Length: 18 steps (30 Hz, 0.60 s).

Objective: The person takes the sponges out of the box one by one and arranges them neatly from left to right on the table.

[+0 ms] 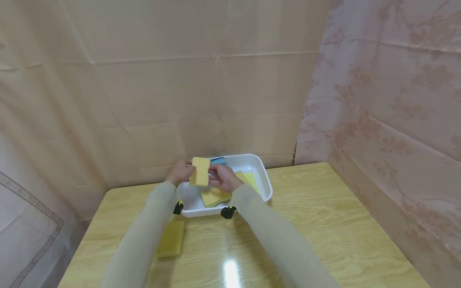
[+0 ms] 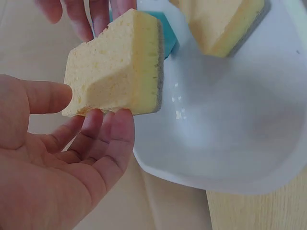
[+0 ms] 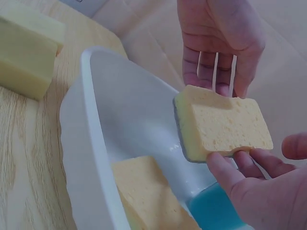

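Your sleeves come in from the near edge of the surface (image 1: 324,224). Both hands hold one yellow sponge (image 1: 199,171) above the white tub (image 1: 264,182) at the far edge: left hand (image 1: 180,173) w/ fingers (image 2: 112,136) pinching its one end, right hand (image 1: 224,178) fingers (image 3: 225,175) pinching the other. 2nd sponge (image 1: 171,239) lies on the surface nr the left edge; more sponges (image 1: 216,197) sit inside the tub.

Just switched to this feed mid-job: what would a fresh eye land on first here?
First, the yellow sponge held up between both hands above the white plastic tub, with the left hand and the right hand gripping opposite ends. Next, more sponges lie inside the tub, a yellow one near its front wall and a blue one at the back. Another yellow sponge lies alone on the wooden table, left of the tub.
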Motion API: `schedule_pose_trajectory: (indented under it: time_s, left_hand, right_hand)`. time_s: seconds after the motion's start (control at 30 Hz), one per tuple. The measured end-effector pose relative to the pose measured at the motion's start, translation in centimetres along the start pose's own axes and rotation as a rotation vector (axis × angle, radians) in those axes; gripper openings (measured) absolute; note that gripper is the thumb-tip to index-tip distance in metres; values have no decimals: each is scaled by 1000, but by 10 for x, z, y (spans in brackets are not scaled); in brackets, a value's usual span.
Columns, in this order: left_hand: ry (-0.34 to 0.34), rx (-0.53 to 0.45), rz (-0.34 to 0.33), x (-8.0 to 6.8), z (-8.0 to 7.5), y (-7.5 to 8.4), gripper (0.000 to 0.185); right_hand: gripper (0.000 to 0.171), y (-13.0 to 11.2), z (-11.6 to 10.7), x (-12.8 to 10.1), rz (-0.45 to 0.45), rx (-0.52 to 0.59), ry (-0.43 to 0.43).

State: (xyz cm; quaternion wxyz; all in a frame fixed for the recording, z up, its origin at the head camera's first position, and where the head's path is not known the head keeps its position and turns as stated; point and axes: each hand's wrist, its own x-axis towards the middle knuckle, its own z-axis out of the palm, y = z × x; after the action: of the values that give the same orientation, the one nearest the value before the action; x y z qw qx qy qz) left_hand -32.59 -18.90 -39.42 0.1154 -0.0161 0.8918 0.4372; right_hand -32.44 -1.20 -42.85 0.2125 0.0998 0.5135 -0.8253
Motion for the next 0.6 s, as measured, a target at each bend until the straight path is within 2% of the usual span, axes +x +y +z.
schedule_pose_trajectory:
  time_s: [0.23, 0.6]
  left_hand:
    - [34, -78, 37, -2, 9, 0, 49]
    - [108, -91, 104, -9, 13, 1, 44]
  right_hand:
    - [33, -6, -11, -2, -46, -75, 19]
    - [31, -14, -16, -11, -90, -169, -19]
